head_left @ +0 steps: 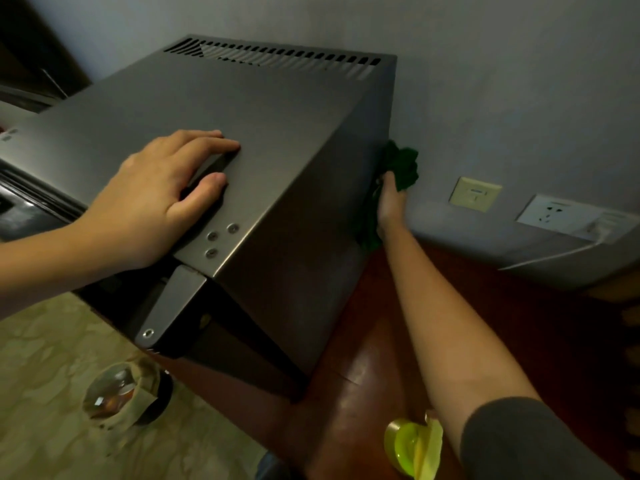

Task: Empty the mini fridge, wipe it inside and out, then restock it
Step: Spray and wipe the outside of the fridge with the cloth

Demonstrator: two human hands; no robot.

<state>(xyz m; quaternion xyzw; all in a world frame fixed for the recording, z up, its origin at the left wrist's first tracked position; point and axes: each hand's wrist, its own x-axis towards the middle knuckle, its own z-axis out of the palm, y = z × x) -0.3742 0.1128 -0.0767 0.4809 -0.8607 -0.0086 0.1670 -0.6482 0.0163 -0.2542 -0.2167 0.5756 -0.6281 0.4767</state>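
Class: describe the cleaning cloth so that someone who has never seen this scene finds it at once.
Start at the grey mini fridge. Against its right side panel, the right hand holds a crumpled cloth. It is the only dark green, soft thing there.

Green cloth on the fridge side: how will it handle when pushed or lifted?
Likely floppy: the green cloth bunches above the right hand and hangs in folds below it. Probably light, since that hand alone holds it against the mini fridge. Pushed, it may crumple rather than slide flat.
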